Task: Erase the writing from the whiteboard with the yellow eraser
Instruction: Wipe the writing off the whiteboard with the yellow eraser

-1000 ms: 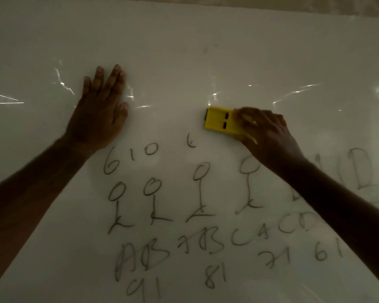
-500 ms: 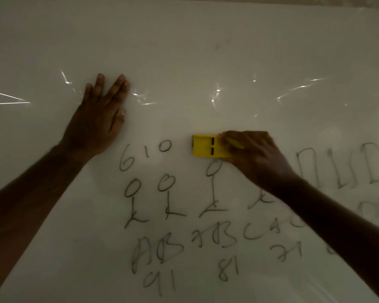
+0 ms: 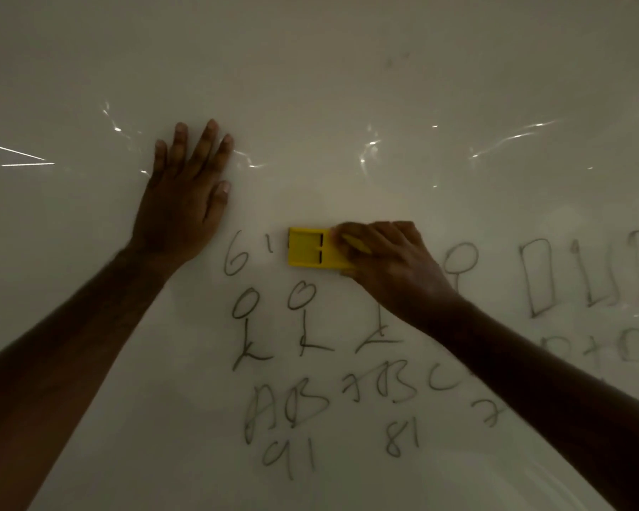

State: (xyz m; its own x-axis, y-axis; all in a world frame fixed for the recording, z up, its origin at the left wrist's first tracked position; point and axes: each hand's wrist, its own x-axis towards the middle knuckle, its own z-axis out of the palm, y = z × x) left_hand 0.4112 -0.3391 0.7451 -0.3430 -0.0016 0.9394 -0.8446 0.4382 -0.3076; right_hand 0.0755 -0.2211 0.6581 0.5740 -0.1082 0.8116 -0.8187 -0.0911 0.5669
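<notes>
The whiteboard (image 3: 347, 86) fills the view, its upper half blank. My right hand (image 3: 388, 267) presses the yellow eraser (image 3: 310, 248) flat on the board, just right of a written "6 1" (image 3: 237, 252). The eraser covers the spot where the "0" stood. Below lie stick figures (image 3: 303, 319), letters "AB", "JBC" (image 3: 380, 385) and numbers "91", "81". My left hand (image 3: 185, 201) rests flat on the board, fingers spread, to the upper left of the writing and apart from the eraser.
More writing sits at the right: a stick-figure head (image 3: 460, 258), tall box shapes (image 3: 539, 278) and fainter marks by the right edge. My right forearm covers part of the lower-right writing. Light glints streak across the board's middle.
My right hand has slid the eraser down and to the left, over the lone mark and onto the "0" of "610". The view shifted too. My left hand stays flat.
</notes>
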